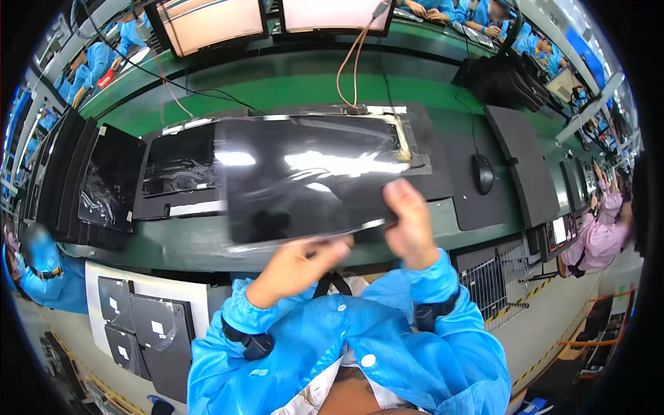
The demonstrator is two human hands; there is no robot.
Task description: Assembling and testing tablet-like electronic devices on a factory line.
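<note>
A large, glossy black flat panel, seemingly covered in clear film, is held up over the workbench, and its edges are blurred. My left hand grips its near edge from below, the fingers partly hidden under it and the thumb close to the rim. At the near right corner, my right hand is closed on the side edge with the thumb on top. Behind the panel, a dark mat shows, with a pale-framed part at its right end. A film-wrapped black panel lies to the left.
Black foam trays stand stacked at the left, with another wrapped panel leaning there. A mouse rests on a pad at the right, beside a dark foam board. Cables hang before two monitors. Co-workers sit around.
</note>
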